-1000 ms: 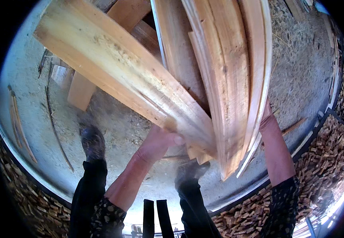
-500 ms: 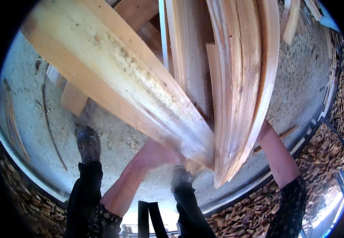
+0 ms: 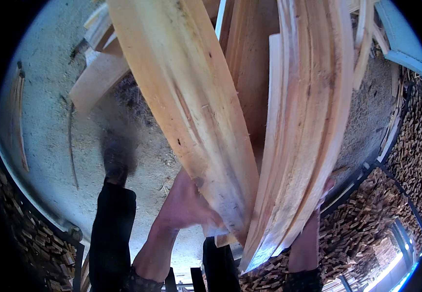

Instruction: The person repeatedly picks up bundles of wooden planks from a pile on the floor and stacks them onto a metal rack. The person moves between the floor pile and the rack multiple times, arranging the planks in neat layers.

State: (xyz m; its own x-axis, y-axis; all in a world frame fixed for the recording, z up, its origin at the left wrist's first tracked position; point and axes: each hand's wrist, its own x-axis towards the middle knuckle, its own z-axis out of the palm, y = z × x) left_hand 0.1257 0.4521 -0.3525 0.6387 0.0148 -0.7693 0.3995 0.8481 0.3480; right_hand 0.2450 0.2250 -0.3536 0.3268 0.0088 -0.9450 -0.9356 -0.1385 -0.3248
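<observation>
Head view: the left bare hand [image 3: 186,207] grips the near end of a wide, flat, pale-yellow wooden board [image 3: 186,112], thumb side against its left edge. The right bare hand [image 3: 326,190] sits at the right edge of a layered stack of long, tan wooden boards [image 3: 306,121]; the stack mostly hides it, so whether that grip is clenched cannot be told. Both loads converge at their near ends, over the grey concrete floor [image 3: 155,155]. A short, tan wooden offcut [image 3: 99,80] lies left of the board.
</observation>
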